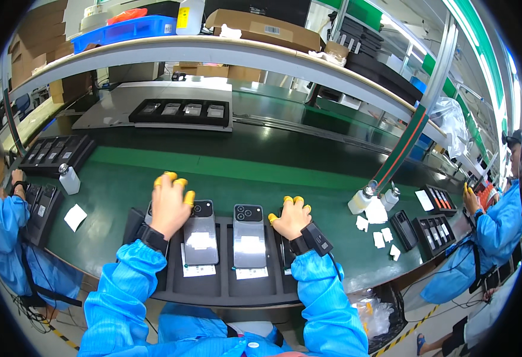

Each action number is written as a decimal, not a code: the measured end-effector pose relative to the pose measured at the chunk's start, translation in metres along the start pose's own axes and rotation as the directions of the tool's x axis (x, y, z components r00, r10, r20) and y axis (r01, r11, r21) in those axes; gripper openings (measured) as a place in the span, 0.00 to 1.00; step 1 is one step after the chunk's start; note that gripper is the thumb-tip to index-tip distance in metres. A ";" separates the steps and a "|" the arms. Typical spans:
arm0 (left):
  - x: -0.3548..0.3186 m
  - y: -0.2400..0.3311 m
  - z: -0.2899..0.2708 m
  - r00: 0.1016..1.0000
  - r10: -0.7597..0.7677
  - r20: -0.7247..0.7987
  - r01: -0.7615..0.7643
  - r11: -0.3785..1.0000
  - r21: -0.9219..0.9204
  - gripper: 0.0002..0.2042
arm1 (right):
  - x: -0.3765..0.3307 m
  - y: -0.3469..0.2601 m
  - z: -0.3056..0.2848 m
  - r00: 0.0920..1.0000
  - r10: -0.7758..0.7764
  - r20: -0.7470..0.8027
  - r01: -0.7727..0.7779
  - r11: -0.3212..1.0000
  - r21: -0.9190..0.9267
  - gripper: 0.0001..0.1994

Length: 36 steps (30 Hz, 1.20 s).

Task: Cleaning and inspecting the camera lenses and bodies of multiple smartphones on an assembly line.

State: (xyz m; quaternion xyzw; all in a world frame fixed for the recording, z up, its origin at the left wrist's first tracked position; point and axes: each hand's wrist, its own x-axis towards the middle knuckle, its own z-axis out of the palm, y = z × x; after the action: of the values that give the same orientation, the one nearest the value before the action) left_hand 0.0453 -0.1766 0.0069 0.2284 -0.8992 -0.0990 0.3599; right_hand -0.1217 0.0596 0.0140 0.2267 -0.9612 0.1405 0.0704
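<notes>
"What is the bench [332, 214] carrying?"

"A black tray [204, 287] is sitting at its near edge. The left hand [169, 211] is spreading its fingers over the left end; the right hand [292, 220] is curling over the right, and I can't tell whether its grip is pinching anything."

"How far along?"

"Two phones [249, 237] are filling the middle slots, apparently placed; hands are partly hiding the end slots, so the remainder is looking unclear. White papers [198, 271] are peeking out beneath."
</notes>
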 end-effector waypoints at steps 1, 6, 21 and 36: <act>0.000 -0.005 -0.005 0.999 -0.040 -0.009 0.040 0.997 0.070 0.18 | 0.001 0.004 0.002 0.999 -0.037 0.019 0.037 0.999 0.011 0.28; -0.012 -0.028 -0.011 0.902 -0.268 0.337 0.229 0.961 0.152 0.22 | 0.010 0.012 0.009 0.993 -0.064 -0.102 0.074 0.993 0.097 0.28; 0.004 -0.043 -0.007 0.935 -0.324 0.144 0.304 0.942 0.142 0.23 | 0.020 0.011 0.024 0.995 0.027 -0.095 -0.020 0.997 0.076 0.28; -0.113 -0.084 -0.084 0.928 -0.294 0.228 0.355 0.883 -0.308 0.27 | -0.120 0.110 -0.039 0.990 0.140 -0.010 -0.131 0.949 0.288 0.21</act>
State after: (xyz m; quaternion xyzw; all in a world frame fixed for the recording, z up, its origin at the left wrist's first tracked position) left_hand 0.2042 -0.1972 -0.0296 0.3000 -0.8447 -0.3332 0.2924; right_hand -0.0631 0.2156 0.0007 0.1657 -0.9428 0.2863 0.0416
